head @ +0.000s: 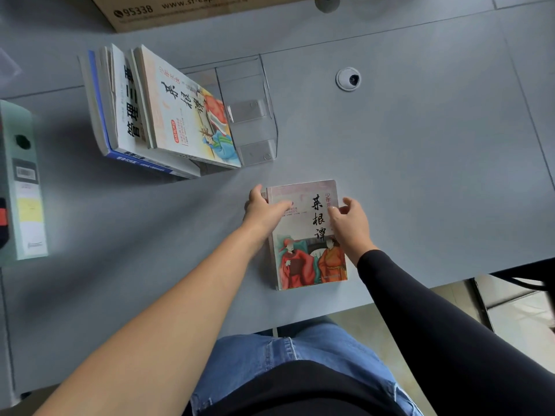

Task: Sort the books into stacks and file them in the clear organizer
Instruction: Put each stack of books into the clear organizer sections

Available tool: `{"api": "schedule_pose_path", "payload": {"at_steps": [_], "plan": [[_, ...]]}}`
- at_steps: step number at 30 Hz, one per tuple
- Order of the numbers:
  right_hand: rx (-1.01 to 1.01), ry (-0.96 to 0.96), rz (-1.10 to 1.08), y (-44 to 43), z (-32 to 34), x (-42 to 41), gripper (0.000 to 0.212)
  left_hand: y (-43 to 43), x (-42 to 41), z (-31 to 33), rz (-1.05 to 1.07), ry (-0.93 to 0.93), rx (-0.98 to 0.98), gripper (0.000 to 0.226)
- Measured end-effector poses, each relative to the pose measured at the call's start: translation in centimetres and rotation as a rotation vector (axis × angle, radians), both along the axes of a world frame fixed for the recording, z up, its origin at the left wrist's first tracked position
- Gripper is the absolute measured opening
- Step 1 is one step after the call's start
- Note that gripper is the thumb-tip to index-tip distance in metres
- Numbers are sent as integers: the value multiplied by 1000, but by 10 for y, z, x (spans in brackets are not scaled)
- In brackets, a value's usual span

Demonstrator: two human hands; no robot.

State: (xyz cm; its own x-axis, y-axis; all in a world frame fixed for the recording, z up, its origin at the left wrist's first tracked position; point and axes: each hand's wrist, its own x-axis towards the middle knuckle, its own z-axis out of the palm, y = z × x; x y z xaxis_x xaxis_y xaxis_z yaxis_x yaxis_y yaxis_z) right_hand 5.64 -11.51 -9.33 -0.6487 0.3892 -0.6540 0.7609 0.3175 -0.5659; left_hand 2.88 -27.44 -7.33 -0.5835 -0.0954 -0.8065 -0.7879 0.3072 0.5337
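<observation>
A book with two robed figures on its cover (303, 250) lies flat near the front edge of the grey table (420, 175). My left hand (264, 210) grips its upper left corner, thumb over the cover. On its upper right edge rests my right hand (350, 223), fingers curled over the side. The clear organizer (252, 115) stands further back at the left. Several books lean in its left slots: an illustrated one (186, 112) at the front, a white one with black characters (129, 109) behind, and a blue-spined one (99, 109).
A pale green binder (21, 181) stands at the left edge. A cardboard box (180, 7) sits at the back. A round cable port (348, 79) is set into the table at the right of the organizer. The table's front edge runs just below the book.
</observation>
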Motion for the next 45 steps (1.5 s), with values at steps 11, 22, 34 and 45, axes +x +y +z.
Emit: {"api": "schedule_pose_path", "payload": {"at_steps": [11, 22, 34, 45], "plan": [[-101, 156, 140, -18, 14, -15, 23, -38, -20, 52, -571, 6, 37, 23], [-125, 179, 146, -32, 28, -20, 43, -93, -30, 120, -714, 84, -144, 14], [-83, 28, 117, -9, 26, -4, 46, -110, -67, 172, -443, 430, -430, 17], [-92, -12, 172, -8, 22, 0, 53, -94, -103, 138, -193, 516, -659, 41]]}}
